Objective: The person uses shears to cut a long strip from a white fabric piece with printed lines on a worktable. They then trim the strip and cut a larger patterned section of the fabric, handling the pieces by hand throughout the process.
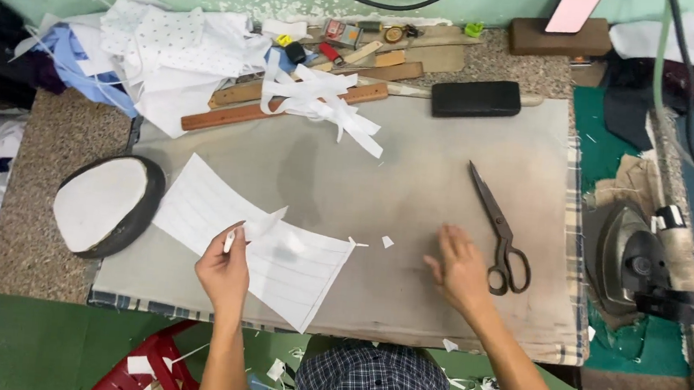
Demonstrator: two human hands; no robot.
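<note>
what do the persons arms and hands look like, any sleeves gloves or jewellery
Both forearms are bare from wrist to the frame's lower edge; no sleeves show. The left hand and right hand wear no gloves, and no rings, watch or bracelet are visible. A dark blue and white checked garment shows below, between the arms.

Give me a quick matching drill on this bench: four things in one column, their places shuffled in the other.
Things:
1. scissors
2. iron
3. chalk
4. black block

Places:
A. in the left hand's grip, over the white sheet
B. far side of the pad, near the rulers
C. beside the right hand, on the pad
D. off the pad, at the right edge of the bench

Pairs: 1-C, 2-D, 3-A, 4-B
</note>
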